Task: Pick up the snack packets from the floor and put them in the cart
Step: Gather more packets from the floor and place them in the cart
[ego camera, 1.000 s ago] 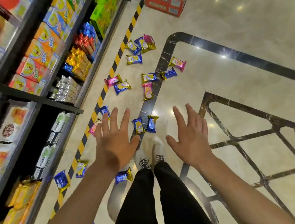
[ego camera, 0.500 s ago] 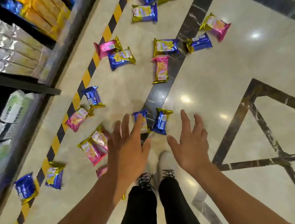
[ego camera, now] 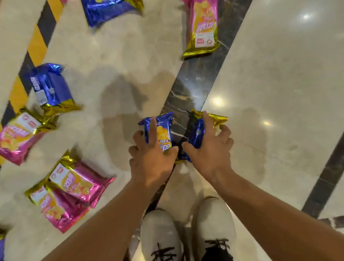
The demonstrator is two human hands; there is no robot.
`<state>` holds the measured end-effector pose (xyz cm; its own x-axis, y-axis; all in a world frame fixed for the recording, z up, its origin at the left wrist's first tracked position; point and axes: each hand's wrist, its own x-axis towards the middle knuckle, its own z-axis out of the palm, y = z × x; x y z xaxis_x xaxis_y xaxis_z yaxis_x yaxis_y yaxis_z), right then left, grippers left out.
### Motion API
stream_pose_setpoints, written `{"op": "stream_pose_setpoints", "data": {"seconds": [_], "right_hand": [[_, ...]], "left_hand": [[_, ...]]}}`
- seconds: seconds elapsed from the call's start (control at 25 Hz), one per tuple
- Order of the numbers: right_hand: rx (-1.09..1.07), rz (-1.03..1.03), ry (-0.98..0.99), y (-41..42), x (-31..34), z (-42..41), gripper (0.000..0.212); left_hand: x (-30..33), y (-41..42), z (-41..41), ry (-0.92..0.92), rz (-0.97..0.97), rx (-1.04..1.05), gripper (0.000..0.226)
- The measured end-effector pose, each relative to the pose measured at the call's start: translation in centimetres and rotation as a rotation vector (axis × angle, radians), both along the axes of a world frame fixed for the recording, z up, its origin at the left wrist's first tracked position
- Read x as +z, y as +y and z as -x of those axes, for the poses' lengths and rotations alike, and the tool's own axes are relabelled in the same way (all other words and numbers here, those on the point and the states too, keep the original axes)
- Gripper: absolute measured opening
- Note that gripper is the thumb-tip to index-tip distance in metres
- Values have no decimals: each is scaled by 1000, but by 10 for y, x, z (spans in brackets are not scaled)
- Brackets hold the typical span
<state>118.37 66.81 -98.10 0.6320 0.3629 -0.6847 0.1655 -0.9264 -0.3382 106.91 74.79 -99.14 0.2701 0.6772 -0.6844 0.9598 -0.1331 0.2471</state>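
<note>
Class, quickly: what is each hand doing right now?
Left hand: gripping a blue snack packet on the floor.
Right hand: gripping another blue packet.

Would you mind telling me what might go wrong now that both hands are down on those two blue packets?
1. The left hand and right hand each close on a blue packet, left one, right one; glossy foil could slip from the fingers on lifting.
2. The pink packets lie close to the shoes; a sideways step could crush them.
3. No cart is in view, so carrying may mean turning blind among the packets.
</note>
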Motion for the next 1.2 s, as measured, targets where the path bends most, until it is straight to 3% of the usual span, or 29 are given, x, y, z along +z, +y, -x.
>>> {"op": "stream_pose_setpoints", "data": {"seconds": [0.16,0.32,0.56,0.8,1.0,1.12,1.2], "right_hand": [[4,-21,-159,1,-36,5,97],[-55,-62,-189,3,-49,8,98],[-44,-149,-254,0,17,4,94],[-114,-328,-199,1,193,-2,98],[-182,-521,-112,21,400,-11,96],[-160,-523,-106,37,502,-25,97],[-94,-577,-138,43,581,-29,94]], "left_hand": [[-33,-11,-7,-131,-108,61,112],[-44,-17,-8,-225,-199,88,105],[8,-3,-1,-350,-271,89,100],[187,6,-8,-375,-216,103,101],[415,10,3,-406,-268,10,103],[517,20,10,-362,-330,-77,95],[593,17,16,-380,-330,-6,95]]}}
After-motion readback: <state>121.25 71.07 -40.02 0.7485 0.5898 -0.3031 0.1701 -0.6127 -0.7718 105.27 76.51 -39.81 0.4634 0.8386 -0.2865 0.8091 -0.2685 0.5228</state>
